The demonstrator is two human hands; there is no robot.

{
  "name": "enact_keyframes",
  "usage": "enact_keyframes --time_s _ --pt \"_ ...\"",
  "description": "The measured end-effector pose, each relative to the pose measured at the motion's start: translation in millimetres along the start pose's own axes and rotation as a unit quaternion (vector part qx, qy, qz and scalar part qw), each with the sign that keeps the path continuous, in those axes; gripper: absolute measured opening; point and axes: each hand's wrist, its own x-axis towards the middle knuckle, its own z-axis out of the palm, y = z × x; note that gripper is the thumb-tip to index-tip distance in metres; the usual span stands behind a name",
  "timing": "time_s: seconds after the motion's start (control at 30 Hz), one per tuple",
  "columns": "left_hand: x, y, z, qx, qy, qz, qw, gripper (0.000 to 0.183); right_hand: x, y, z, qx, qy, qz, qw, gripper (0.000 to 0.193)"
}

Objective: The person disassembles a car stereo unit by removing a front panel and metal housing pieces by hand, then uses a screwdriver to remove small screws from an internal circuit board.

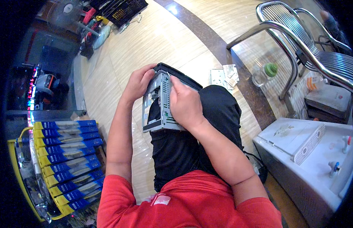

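A metal-cased electronic unit with a black front panel, resembling a car stereo, rests on my lap against my black trousers. Slots, small green parts and an opening show in its grey metal frame. My left hand grips its far left corner, the fingers bent over the black panel. Across the metal side lies my right hand, its thumb pressed toward the far edge and its other fingers curled around the right side. The right fingertips are hidden behind my hand and the unit.
Blue-and-yellow boxes stand stacked in a yellow rack at left. A white water dispenser is at right, near a metal bench. Papers and a green-capped jug are on the tiled floor. A fan stands far left.
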Motion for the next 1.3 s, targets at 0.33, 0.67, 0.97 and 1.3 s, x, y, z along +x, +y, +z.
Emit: enact_keyframes --time_s 0.33,0.67,0.97,1.3 --pt "-23.9 -37.1 -6.8 -0.221 -0.031 -0.120 0.967 0.036 -2.7 -9.3 1.4 0.066 0.031 0.029 0.997 0.032" --pt "-30.0 -45.9 30.3 -0.403 0.082 -0.076 0.908 0.033 -3.7 -2.0 4.5 0.045 0.062 0.007 0.997 0.032" --pt "-29.7 -45.1 46.3 -0.516 0.140 -0.076 0.841 0.040 -0.9 -6.2 4.2 0.032 0.066 0.001 0.997 0.032" --pt "-49.5 -61.9 73.5 -0.584 0.166 -0.105 0.788 0.051 -5.4 -2.1 10.3 0.057 0.065 0.062 0.994 0.031"
